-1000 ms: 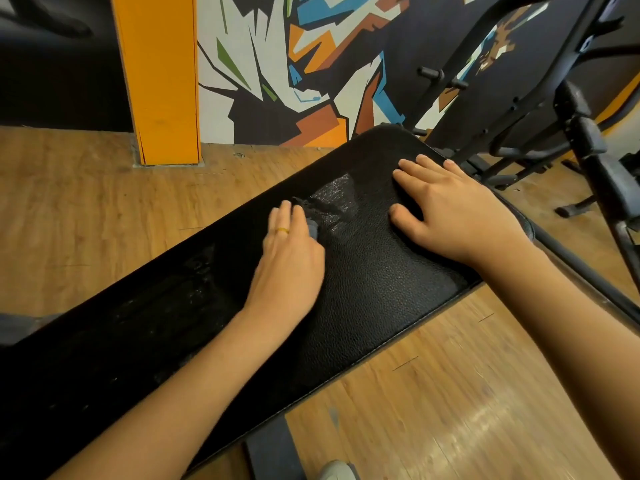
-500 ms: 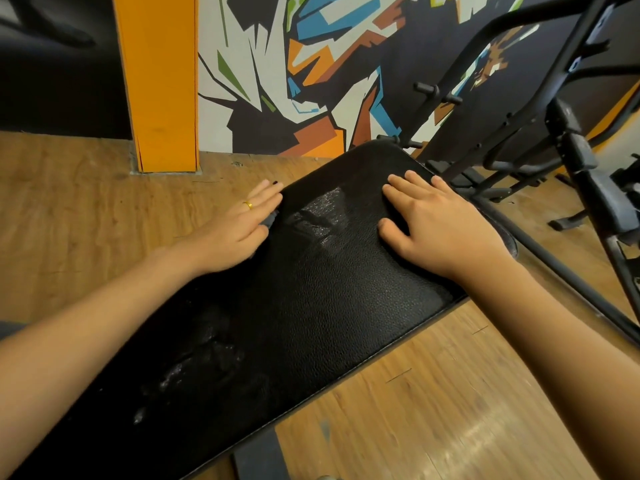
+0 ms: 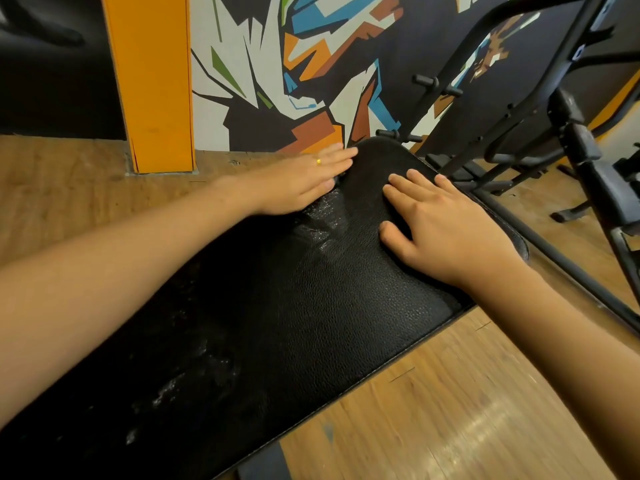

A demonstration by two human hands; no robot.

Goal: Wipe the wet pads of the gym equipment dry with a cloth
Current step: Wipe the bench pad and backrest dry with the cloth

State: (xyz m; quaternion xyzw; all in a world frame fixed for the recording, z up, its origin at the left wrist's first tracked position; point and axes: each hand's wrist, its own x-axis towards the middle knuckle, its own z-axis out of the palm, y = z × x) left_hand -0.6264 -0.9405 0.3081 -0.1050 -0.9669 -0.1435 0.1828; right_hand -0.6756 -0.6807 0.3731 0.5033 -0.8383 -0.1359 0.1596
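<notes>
Wooden floor [image 3: 467, 410] is nearest, to the right of the bench. The black bench pad [image 3: 311, 323] runs from near left to far right; it is grained vinyl with a stitched seam along its right edge. A dark support post [image 3: 263, 462] shows under the near right edge. Wet streaks [image 3: 180, 386] glint on the pad's near left part. Farther along, the right hand [image 3: 446, 230] lies flat on the pad close to its right edge, fingers straight and slightly spread, thumb out, holding nothing. A wet patch [image 3: 325, 216] shines just left of it, between the two hands. The left hand [image 3: 304, 181] sits at the pad's far left edge, palm down, fingers straight and together, pointing toward the far corner, with a gold ring [image 3: 318, 162] on one finger. A dark sliver shows under its fingertips at the pad edge; I cannot tell whether that is the cloth. Past the far end stands a black metal frame [image 3: 512, 140] on the right. An orange pillar [image 3: 152, 81] stands far left, with the mural wall [image 3: 294, 64] behind.
</notes>
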